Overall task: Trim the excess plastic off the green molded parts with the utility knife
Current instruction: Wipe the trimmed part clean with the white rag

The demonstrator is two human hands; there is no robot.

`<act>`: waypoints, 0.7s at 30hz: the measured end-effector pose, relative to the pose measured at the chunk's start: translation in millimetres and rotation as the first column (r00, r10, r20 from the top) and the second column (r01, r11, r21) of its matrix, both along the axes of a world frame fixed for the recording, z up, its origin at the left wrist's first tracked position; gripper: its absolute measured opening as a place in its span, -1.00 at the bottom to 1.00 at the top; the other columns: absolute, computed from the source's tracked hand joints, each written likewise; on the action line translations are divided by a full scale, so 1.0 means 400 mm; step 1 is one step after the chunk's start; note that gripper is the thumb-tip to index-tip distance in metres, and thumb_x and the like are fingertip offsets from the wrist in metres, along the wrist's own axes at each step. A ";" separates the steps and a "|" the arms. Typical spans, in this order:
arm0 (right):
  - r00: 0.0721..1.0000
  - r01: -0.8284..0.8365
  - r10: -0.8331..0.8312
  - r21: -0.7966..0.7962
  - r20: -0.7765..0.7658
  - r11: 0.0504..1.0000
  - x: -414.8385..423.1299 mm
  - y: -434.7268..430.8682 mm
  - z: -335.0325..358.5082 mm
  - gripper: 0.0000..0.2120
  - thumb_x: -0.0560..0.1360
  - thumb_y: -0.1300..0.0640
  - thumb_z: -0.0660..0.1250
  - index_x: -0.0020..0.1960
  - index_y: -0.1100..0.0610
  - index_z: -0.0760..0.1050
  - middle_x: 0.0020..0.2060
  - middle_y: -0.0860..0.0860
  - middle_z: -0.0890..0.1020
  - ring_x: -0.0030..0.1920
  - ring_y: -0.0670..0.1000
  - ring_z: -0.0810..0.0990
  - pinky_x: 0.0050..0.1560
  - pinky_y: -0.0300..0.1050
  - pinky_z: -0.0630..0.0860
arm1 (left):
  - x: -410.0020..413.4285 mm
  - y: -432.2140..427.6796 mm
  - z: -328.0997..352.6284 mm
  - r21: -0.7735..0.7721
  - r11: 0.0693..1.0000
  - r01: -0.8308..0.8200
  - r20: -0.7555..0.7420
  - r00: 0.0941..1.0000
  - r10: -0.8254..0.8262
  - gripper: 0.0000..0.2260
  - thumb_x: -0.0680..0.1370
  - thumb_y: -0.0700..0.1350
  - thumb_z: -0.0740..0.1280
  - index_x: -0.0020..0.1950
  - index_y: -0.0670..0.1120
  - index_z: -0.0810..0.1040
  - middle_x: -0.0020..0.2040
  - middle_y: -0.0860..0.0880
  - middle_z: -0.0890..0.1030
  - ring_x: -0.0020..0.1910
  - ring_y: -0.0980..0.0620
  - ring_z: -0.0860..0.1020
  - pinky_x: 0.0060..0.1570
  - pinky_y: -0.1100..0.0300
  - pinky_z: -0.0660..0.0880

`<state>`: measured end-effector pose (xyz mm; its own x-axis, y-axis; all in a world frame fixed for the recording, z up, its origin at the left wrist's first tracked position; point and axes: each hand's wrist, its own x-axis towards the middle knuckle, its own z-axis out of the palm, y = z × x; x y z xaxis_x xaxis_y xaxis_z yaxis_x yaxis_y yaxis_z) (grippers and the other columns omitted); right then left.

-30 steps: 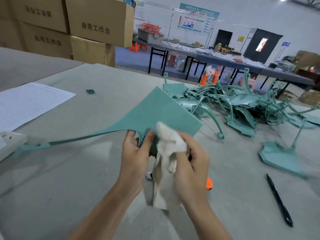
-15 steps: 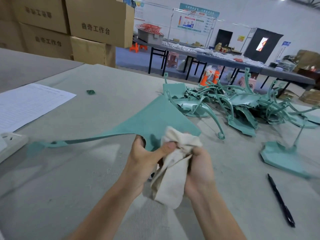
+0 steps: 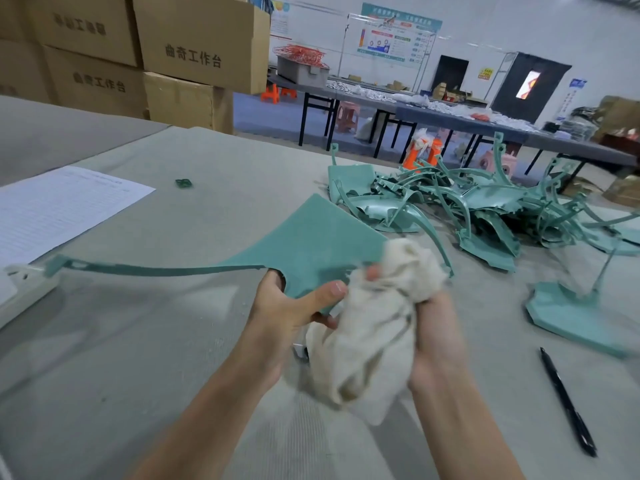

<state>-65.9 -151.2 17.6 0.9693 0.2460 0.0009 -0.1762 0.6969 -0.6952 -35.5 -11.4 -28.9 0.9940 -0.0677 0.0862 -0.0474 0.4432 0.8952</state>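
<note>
I see a factory workshop floor, a hall given over to handwork on plastic parts. My landmark is the heap of green molded parts (image 3: 485, 209), dumped loose on the grey cloth-covered counter (image 3: 173, 341). Left of the heap lies a printed sheet (image 3: 62, 206), and right of it, nearer me, a black pen (image 3: 568, 403). Behind the heap run long dark tables (image 3: 450, 119) strewn with small white pieces, a grey bin of red wire pieces (image 3: 301, 69) at their left end. Far left of the heap, lettered cardboard boxes (image 3: 194, 46) stand stacked. Behind and above it a chart (image 3: 398, 32) hangs on the pale wall.
</note>
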 end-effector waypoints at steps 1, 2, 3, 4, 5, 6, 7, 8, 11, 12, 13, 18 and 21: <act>0.998 0.050 -0.054 0.109 0.029 0.993 0.000 -0.016 0.006 -0.81 0.17 0.06 0.56 -0.38 0.16 0.64 -0.43 0.02 0.62 -0.39 -0.04 0.64 -0.32 -0.26 0.58 | 0.000 0.000 0.003 -0.001 1.000 -0.008 0.003 1.000 0.008 -0.41 0.19 -0.08 0.63 0.14 -0.13 0.52 0.03 -0.06 0.68 -0.11 -0.04 0.66 -0.34 0.14 0.55; 0.991 0.120 -0.128 0.156 0.042 0.981 -0.002 -0.027 0.017 -0.79 0.28 0.03 0.50 -0.42 0.11 0.57 -0.47 -0.03 0.55 -0.43 -0.06 0.59 -0.35 -0.28 0.54 | 0.000 0.001 0.004 0.005 1.000 -0.027 -0.004 1.000 0.027 -0.47 0.24 -0.14 0.62 0.14 -0.14 0.52 0.02 -0.07 0.68 -0.14 -0.04 0.65 -0.38 0.16 0.53; 0.980 0.185 -0.194 0.149 0.046 0.971 0.001 -0.038 0.021 -0.71 0.44 0.00 0.37 -0.41 0.08 0.53 -0.46 -0.04 0.51 -0.42 -0.06 0.55 -0.34 -0.27 0.53 | 0.001 0.003 0.004 0.021 0.999 -0.048 -0.010 0.999 0.049 -0.53 0.30 -0.20 0.59 0.14 -0.15 0.52 0.02 -0.07 0.68 -0.15 -0.05 0.65 -0.39 0.18 0.52; 0.960 0.260 -0.268 0.093 0.081 0.961 0.004 -0.048 0.025 -0.64 0.56 0.02 0.22 -0.37 0.07 0.53 -0.43 -0.04 0.52 -0.39 -0.07 0.55 -0.32 -0.25 0.53 | 0.001 0.003 0.004 0.043 0.997 -0.058 -0.005 0.998 0.058 -0.60 0.35 -0.25 0.53 0.14 -0.15 0.51 0.02 -0.08 0.67 -0.15 -0.04 0.65 -0.40 0.19 0.52; 0.904 0.399 -0.390 -0.014 0.176 0.917 0.011 -0.057 0.024 -0.65 0.60 0.10 0.16 -0.29 0.06 0.57 -0.39 -0.04 0.56 -0.35 -0.08 0.57 -0.30 -0.24 0.55 | 0.000 0.003 0.002 0.071 0.996 -0.059 0.004 0.998 0.059 -0.63 0.39 -0.30 0.49 0.15 -0.16 0.51 0.03 -0.09 0.66 -0.17 -0.02 0.65 -0.40 0.20 0.52; 0.790 0.586 -0.513 -0.169 0.336 0.792 0.016 -0.063 0.024 -0.72 0.56 0.19 0.17 -0.21 0.04 0.60 -0.33 -0.08 0.60 -0.30 -0.11 0.58 -0.26 -0.23 0.55 | -0.001 0.002 0.002 0.105 0.993 -0.054 0.016 0.998 0.053 -0.65 0.40 -0.34 0.47 0.14 -0.17 0.50 0.01 -0.09 0.66 -0.21 0.01 0.64 -0.41 0.21 0.52; 0.648 0.747 -0.545 -0.307 0.532 0.590 0.023 -0.062 0.027 -0.74 0.50 0.23 0.17 -0.14 -0.01 0.60 -0.28 -0.14 0.62 -0.25 -0.15 0.57 -0.21 -0.23 0.52 | -0.003 0.000 0.002 0.151 0.987 -0.051 0.025 0.999 0.048 -0.66 0.40 -0.35 0.47 0.12 -0.17 0.50 -0.02 -0.07 0.66 -0.27 0.04 0.63 -0.42 0.23 0.51; 0.556 0.823 -0.439 -0.394 0.706 0.409 0.026 -0.053 0.031 -0.75 0.47 0.21 0.18 -0.08 -0.06 0.57 -0.21 -0.18 0.61 -0.19 -0.16 0.56 -0.15 -0.24 0.48 | -0.006 -0.004 0.002 0.201 0.978 -0.048 0.033 0.999 0.042 -0.67 0.39 -0.35 0.48 0.09 -0.17 0.50 -0.05 -0.06 0.66 -0.34 0.05 0.61 -0.43 0.25 0.50; 0.543 0.820 0.002 -0.532 0.839 0.212 0.042 -0.005 0.013 -0.68 0.47 0.23 0.23 0.16 -0.02 0.53 0.07 -0.14 0.59 0.08 -0.16 0.53 0.10 -0.34 0.39 | -0.015 -0.014 0.008 0.273 0.962 -0.007 0.057 0.998 -0.009 -0.68 0.37 -0.43 0.44 0.03 -0.14 0.50 -0.13 -0.07 0.64 -0.46 0.06 0.58 -0.49 0.27 0.49; 0.569 0.790 0.106 -0.578 0.815 0.204 0.044 0.010 0.000 -0.62 0.46 0.32 0.24 0.22 0.06 0.55 0.15 -0.08 0.57 0.16 -0.17 0.50 0.19 -0.39 0.34 | -0.017 -0.017 0.009 0.259 0.966 0.006 0.082 0.996 -0.028 -0.67 0.37 -0.47 0.41 0.01 -0.13 0.51 -0.15 -0.09 0.64 -0.44 0.07 0.59 -0.49 0.24 0.51; 0.600 0.747 0.206 -0.633 0.773 0.203 0.043 0.027 -0.012 -0.56 0.45 0.41 0.23 0.27 0.14 0.56 0.22 -0.03 0.57 0.23 -0.17 0.48 0.27 -0.42 0.29 | -0.018 -0.017 0.009 0.226 0.974 0.012 0.108 0.993 -0.038 -0.64 0.36 -0.50 0.40 -0.01 -0.11 0.53 -0.17 -0.09 0.66 -0.38 0.07 0.62 -0.46 0.20 0.55; 0.649 0.680 0.354 -0.722 0.673 0.126 0.038 0.019 -0.015 -0.65 0.31 0.39 0.15 -0.15 0.15 0.68 -0.24 -0.02 0.66 -0.16 -0.08 0.58 -0.09 -0.17 0.48 | -0.009 -0.008 -0.003 0.196 0.977 -0.090 0.127 0.990 0.066 -0.67 0.27 -0.52 0.44 -0.19 -0.15 0.47 -0.38 0.09 0.61 -0.44 0.24 0.54 -0.49 0.34 0.46; 0.647 0.747 0.132 -0.658 0.751 0.088 0.042 -0.035 0.017 -0.69 0.22 0.35 0.14 -0.41 -0.06 0.43 -0.52 -0.11 0.42 -0.43 -0.16 0.37 -0.38 -0.21 0.27 | -0.010 -0.009 -0.001 0.240 0.967 -0.086 0.127 0.990 0.057 -0.65 0.33 -0.51 0.41 -0.07 -0.12 0.50 -0.28 0.09 0.65 -0.48 0.12 0.50 -0.54 0.27 0.43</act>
<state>-49.2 -165.2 24.3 0.8104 0.1501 0.5663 0.5132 -0.6482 -0.5626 -39.4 -15.2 -29.4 0.9807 -0.0304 0.1933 -0.1833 0.2031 0.9618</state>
